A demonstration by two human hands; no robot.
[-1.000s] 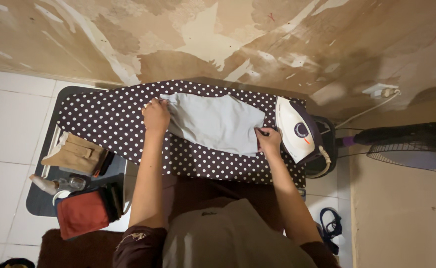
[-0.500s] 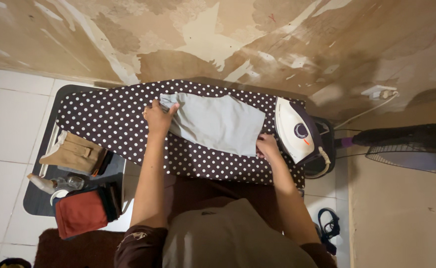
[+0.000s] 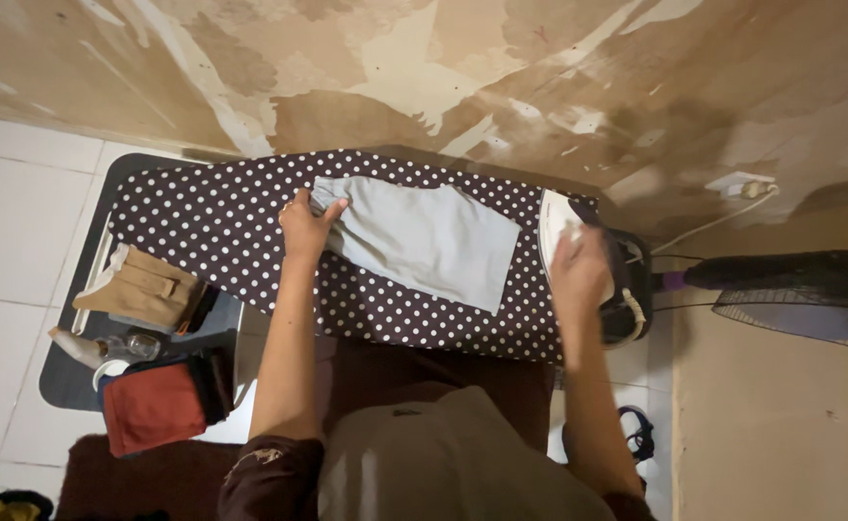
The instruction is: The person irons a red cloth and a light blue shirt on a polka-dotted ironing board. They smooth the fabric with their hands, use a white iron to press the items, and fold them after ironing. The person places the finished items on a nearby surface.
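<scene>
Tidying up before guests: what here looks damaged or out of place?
The wall behind the ironing board is badly peeled, showing pale and brown patches. On the board, the grey cloth lies flat; nothing is spilled.

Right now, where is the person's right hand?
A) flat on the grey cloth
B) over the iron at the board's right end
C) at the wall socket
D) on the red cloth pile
B: the right hand is blurred over the white iron, off the grey cloth.
</scene>
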